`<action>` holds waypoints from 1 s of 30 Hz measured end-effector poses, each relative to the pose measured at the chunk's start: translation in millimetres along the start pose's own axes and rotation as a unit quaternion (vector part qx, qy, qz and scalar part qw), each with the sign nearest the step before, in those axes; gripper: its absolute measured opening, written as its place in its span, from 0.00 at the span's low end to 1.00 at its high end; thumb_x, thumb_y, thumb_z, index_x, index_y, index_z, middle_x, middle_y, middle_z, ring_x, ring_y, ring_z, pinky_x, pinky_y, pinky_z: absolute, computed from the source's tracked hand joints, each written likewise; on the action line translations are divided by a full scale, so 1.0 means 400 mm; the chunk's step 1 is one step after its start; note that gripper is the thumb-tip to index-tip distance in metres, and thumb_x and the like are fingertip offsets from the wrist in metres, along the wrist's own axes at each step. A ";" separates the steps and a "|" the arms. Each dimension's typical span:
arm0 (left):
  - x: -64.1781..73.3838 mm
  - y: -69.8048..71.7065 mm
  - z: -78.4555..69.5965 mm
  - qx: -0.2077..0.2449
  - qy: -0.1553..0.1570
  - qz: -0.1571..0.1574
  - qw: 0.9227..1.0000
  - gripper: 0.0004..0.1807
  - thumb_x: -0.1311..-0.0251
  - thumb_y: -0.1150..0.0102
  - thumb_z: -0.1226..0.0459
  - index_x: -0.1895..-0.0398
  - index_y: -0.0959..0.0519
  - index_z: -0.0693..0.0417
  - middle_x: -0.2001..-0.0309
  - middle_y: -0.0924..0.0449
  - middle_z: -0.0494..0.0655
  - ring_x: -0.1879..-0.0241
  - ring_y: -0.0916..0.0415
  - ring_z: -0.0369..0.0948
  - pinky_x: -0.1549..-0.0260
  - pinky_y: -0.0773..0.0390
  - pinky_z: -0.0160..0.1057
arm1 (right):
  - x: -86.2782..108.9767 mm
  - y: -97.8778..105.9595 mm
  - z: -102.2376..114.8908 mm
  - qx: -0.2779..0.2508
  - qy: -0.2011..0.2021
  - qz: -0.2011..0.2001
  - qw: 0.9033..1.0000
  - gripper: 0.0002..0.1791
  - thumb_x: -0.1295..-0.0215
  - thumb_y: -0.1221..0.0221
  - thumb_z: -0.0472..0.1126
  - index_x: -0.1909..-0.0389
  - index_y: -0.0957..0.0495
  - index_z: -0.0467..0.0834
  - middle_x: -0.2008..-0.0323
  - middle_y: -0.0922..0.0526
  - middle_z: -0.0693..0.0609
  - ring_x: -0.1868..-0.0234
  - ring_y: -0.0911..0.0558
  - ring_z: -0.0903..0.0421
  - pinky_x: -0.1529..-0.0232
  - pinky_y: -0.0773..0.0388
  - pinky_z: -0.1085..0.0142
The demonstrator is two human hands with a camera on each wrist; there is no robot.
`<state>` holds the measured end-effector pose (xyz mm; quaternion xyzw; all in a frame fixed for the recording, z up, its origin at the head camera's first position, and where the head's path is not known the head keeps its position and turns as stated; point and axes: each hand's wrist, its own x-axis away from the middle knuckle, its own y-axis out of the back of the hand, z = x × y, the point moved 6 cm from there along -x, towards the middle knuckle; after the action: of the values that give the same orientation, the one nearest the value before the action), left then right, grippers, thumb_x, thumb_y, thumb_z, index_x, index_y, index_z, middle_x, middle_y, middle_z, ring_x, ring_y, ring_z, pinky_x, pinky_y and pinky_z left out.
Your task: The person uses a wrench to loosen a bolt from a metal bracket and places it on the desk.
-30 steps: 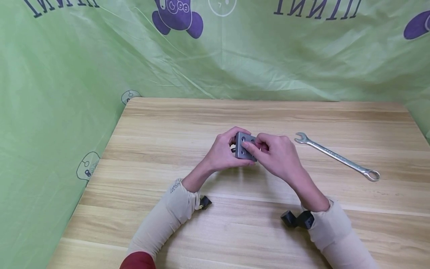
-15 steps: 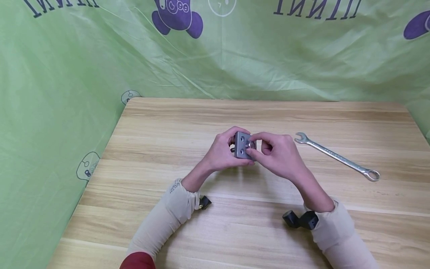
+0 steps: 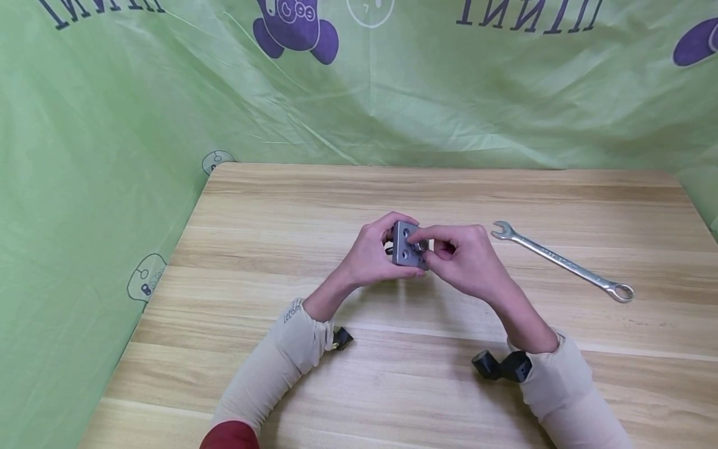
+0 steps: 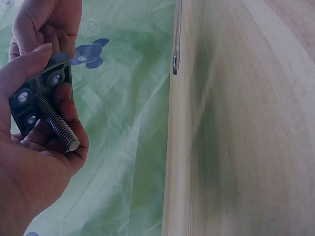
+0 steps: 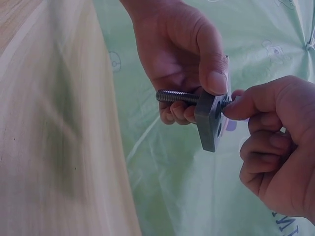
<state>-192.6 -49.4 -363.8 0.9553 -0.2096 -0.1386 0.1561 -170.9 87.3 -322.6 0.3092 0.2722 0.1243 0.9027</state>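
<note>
In the head view my left hand [image 3: 373,252] grips a grey square metal plate [image 3: 399,255] with round holes, held above the table. A bolt passes through it, and the bolt's head [image 3: 421,246] shows on the side facing my right hand [image 3: 468,257]. My right index finger and thumb pinch at that head, the other fingers curled in. The long threaded shank [image 4: 58,123] sticks out of the plate's recessed back toward my left palm. In the right wrist view the shank [image 5: 176,97] runs between my left fingers, and the right fingertips partly hide the head.
A silver combination wrench [image 3: 561,260] lies on the wooden table [image 3: 359,399] to the right of my hands. Black wrist devices [image 3: 502,366] hang from the beige sleeves. Green printed cloth [image 3: 370,106] stands behind and to the left of the table.
My right thumb has drawn back from the plate's face, uncovering the bolt head. The right index finger now reaches farther across it. My left hand and the plate stay nearly still.
</note>
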 end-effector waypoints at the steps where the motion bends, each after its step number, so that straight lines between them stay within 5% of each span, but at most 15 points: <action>1: 0.000 0.000 0.000 0.000 0.000 0.000 1.000 0.36 0.67 0.20 0.68 0.48 0.26 0.57 0.57 0.17 0.54 0.65 0.19 0.37 0.62 0.19 0.45 | 0.000 0.000 0.000 -0.001 0.000 0.003 1.000 0.16 0.54 0.41 0.25 0.66 0.14 0.45 0.88 0.37 0.59 0.83 0.40 0.68 0.81 0.43 0.75; 7: -0.001 0.001 0.003 -0.001 -0.002 -0.005 1.000 0.36 0.67 0.21 0.68 0.48 0.26 0.58 0.57 0.17 0.54 0.64 0.20 0.37 0.61 0.19 0.43 | 0.002 0.005 -0.012 0.008 -0.040 0.018 0.999 0.15 0.49 0.32 0.37 0.58 0.18 0.47 0.87 0.37 0.58 0.84 0.39 0.66 0.80 0.40 0.71; 11: -0.001 0.001 0.003 0.003 -0.002 -0.005 1.000 0.36 0.67 0.20 0.69 0.49 0.26 0.58 0.57 0.17 0.55 0.65 0.19 0.38 0.62 0.18 0.44 | 0.001 0.008 -0.026 0.066 -0.094 0.007 0.993 0.11 0.44 0.33 0.51 0.67 0.20 0.48 0.88 0.35 0.56 0.85 0.37 0.62 0.80 0.40 0.68; 15: 0.000 -0.001 0.004 0.006 0.005 -0.004 1.000 0.36 0.67 0.20 0.69 0.49 0.26 0.58 0.56 0.17 0.55 0.64 0.18 0.39 0.63 0.17 0.44 | 0.003 -0.001 -0.037 0.113 -0.135 0.021 0.984 0.20 0.38 0.40 0.59 0.79 0.23 0.48 0.88 0.34 0.56 0.84 0.35 0.60 0.80 0.40 0.67; 30: -0.001 -0.001 0.004 -0.005 0.000 -0.003 1.000 0.36 0.67 0.20 0.68 0.49 0.26 0.57 0.56 0.16 0.54 0.64 0.18 0.38 0.62 0.18 0.47 | 0.003 -0.006 -0.024 0.112 -0.124 0.014 0.986 0.15 0.40 0.36 0.52 0.79 0.23 0.48 0.88 0.34 0.56 0.84 0.36 0.60 0.80 0.41 0.68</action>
<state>-193.2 -49.4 -365.3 0.9553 -0.2057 -0.1399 0.1600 -175.4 90.8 -331.0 0.4254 0.1656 0.0666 0.8872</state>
